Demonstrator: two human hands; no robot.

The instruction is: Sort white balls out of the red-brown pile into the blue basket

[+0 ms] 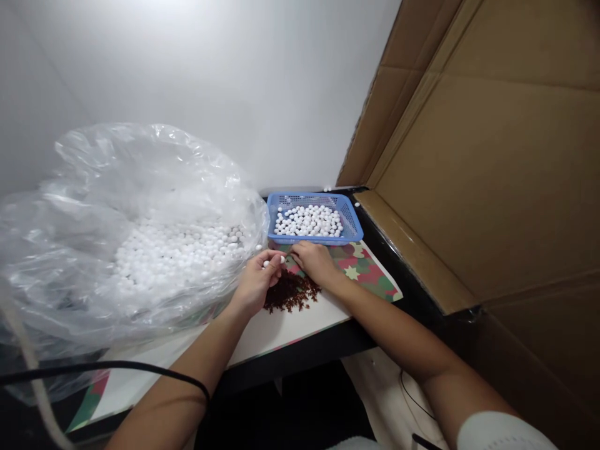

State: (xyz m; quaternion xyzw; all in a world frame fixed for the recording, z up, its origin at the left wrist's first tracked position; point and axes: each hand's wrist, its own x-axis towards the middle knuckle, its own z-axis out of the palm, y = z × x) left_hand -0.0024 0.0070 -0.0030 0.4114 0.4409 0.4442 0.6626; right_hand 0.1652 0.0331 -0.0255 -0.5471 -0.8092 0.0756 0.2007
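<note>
While the left hand (255,282) grasps white balls (266,264) just left of the right hand (315,259), whose grip I cannot tell, a dark-red pile (288,295) lies toward the surface's (377,237) near edge.

Center: my left hand (257,278) partly hides its white balls (266,264) and the brown pile (293,294); what my right hand (315,259) has, too small to tell. Bag (140,156) cut off at left edge, contents (159,265) blurred. Cardboard (506,162) runs off upper right, sleeve (497,431) lower right.
</note>
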